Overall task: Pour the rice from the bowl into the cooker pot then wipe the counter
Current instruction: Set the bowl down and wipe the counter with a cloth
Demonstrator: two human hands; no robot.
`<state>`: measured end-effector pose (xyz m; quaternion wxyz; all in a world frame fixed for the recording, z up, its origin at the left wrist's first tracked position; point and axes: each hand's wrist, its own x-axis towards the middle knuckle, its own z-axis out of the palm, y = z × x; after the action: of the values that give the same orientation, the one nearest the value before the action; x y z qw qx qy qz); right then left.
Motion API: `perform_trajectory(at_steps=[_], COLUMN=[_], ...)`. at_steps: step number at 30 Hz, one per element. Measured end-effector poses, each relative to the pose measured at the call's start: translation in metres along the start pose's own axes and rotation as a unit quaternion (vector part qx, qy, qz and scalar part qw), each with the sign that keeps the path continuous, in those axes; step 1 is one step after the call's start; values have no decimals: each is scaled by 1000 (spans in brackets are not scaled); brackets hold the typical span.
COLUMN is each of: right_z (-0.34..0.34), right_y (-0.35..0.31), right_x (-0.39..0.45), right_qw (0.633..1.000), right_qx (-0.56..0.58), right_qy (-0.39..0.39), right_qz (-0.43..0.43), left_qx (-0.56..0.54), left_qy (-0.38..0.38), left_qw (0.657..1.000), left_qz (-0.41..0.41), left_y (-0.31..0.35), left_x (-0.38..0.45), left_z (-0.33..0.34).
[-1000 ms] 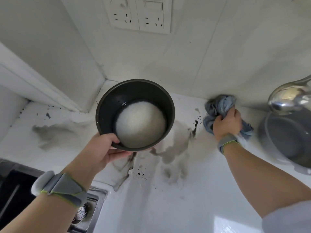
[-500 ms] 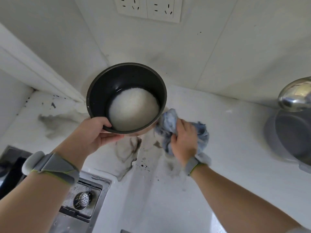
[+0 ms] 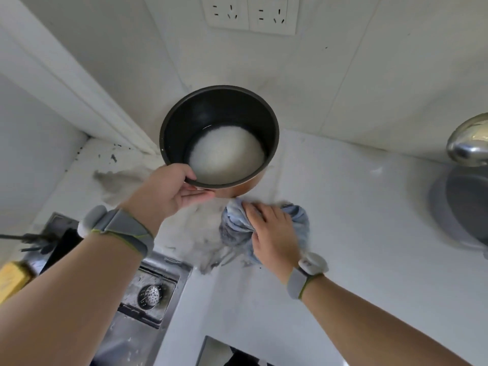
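My left hand (image 3: 169, 188) grips the near rim of the black cooker pot (image 3: 219, 114) and holds it lifted above the white counter (image 3: 356, 220). White rice in cloudy water (image 3: 227, 154) lies in the pot's bottom. My right hand (image 3: 274, 233) presses a crumpled blue-grey cloth (image 3: 298, 220) flat on the counter, just below and to the right of the pot. Grey wet smears (image 3: 116, 180) and dark specks mark the counter to the left of the cloth.
A steel sink (image 3: 148, 299) with a round strainer lies at the lower left. At the right edge a shiny metal bowl (image 3: 467, 143) stands over a grey lid or dish (image 3: 464, 215). Wall sockets (image 3: 250, 14) sit above, and a white frame juts out at left.
My right hand has dragged the cloth from the back right near the wall leftward and toward me, to under the pot. The pot stays raised in my left hand.
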<state>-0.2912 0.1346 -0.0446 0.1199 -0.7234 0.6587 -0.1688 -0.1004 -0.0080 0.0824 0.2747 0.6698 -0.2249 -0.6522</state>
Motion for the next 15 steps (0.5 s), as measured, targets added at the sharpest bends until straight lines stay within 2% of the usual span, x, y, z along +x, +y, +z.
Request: perform_trajectory(at_steps=[2, 8, 15], right_z=[-20, -50, -27], right_y=[37, 137, 146], right_x=[-9, -64, -121], right_qw=[999, 971, 957], right_qx=[-19, -11, -40], right_qy=[35, 123, 153], right_qz=[24, 204, 243], left_qx=[2, 16, 65], left_qy=[-10, -55, -103], left_qw=[1000, 998, 992], left_qz=[0, -9, -29], left_y=[-3, -16, -38], left_x=[-1, 0, 4], left_z=[11, 63, 129])
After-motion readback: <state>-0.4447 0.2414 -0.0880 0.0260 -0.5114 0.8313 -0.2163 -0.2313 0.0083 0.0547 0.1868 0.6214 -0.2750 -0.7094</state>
